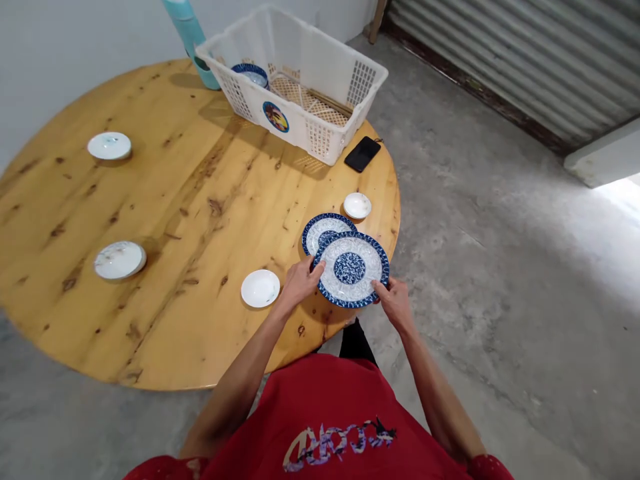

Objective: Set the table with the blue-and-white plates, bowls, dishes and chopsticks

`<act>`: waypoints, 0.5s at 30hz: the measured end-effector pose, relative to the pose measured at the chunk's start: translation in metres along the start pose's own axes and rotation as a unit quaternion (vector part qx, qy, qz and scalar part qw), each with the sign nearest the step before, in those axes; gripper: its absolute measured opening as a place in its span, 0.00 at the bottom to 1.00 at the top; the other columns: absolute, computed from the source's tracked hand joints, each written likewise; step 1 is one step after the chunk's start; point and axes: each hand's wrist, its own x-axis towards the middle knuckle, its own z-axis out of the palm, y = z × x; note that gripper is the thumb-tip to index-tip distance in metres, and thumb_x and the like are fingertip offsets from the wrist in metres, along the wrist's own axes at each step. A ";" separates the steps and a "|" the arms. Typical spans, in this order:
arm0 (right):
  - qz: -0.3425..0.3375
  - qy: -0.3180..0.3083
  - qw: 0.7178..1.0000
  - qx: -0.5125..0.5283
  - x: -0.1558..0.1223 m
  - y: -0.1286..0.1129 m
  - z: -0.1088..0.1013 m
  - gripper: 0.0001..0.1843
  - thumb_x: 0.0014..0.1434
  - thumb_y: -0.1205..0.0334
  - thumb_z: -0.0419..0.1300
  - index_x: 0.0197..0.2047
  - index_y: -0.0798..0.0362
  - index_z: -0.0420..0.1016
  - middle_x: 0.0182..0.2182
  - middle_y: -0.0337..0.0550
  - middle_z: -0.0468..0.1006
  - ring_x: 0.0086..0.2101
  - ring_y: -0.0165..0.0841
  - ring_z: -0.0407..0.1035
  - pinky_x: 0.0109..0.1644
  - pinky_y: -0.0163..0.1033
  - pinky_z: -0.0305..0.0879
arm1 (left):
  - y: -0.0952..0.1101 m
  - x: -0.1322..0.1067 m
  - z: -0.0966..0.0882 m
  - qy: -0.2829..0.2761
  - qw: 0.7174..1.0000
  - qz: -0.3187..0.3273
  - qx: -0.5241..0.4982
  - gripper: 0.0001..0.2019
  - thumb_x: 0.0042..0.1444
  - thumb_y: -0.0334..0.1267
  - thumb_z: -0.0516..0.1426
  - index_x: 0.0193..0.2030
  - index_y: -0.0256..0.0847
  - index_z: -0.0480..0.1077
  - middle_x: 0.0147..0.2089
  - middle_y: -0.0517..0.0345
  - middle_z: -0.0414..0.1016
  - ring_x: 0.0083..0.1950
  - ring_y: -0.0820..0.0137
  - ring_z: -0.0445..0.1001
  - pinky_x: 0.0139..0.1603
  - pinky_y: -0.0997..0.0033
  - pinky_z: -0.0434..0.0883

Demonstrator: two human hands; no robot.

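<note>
A blue-and-white patterned plate is held between both my hands near the table's right front edge. My left hand grips its left rim with the thumb on top, and my right hand pinches the lower right rim. Partly covered by it, a second blue-rimmed plate lies just behind. Left of my left hand is a small white plate. Beyond the plates sits a small white dish.
The round wooden table also bears two white dishes on the left. At the back stand a white plastic basket containing blue-patterned bowls, and a turquoise bottle. A black phone lies beside the basket.
</note>
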 end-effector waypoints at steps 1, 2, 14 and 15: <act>-0.009 -0.009 1.000 -0.004 0.014 -0.003 0.001 0.20 0.51 0.44 0.59 0.23 0.53 0.67 0.17 0.37 0.68 0.20 0.31 0.65 0.23 0.34 0.63 | -0.001 0.008 -0.001 0.010 1.000 -0.009 -0.001 0.16 0.65 0.48 0.48 0.32 0.40 0.65 0.29 0.58 0.68 0.32 0.68 0.66 0.33 0.71 0.56; -0.018 -0.021 1.000 -0.009 0.028 -0.005 0.002 0.20 0.51 0.44 0.59 0.23 0.53 0.67 0.17 0.37 0.68 0.20 0.31 0.65 0.23 0.34 0.63 | -0.003 0.015 -0.002 0.019 1.000 -0.016 -0.002 0.16 0.66 0.48 0.48 0.32 0.40 0.65 0.29 0.58 0.68 0.32 0.68 0.66 0.33 0.71 0.56; -0.108 -0.196 0.965 -0.136 0.145 -0.011 0.012 0.18 0.54 0.47 0.54 0.22 0.51 0.62 0.16 0.38 0.67 0.22 0.31 0.62 0.25 0.34 0.55 | -0.004 0.060 -0.012 0.005 0.987 -0.147 0.065 0.14 0.64 0.44 0.48 0.40 0.38 0.71 0.36 0.50 0.77 0.35 0.63 0.73 0.35 0.69 0.60; -0.118 -0.208 0.958 -0.157 0.150 -0.012 0.012 0.18 0.54 0.47 0.54 0.21 0.51 0.62 0.16 0.39 0.67 0.22 0.31 0.62 0.25 0.34 0.54 | -0.003 0.062 -0.013 0.000 0.985 -0.154 0.078 0.14 0.64 0.44 0.48 0.40 0.38 0.72 0.37 0.49 0.78 0.36 0.62 0.74 0.36 0.69 0.61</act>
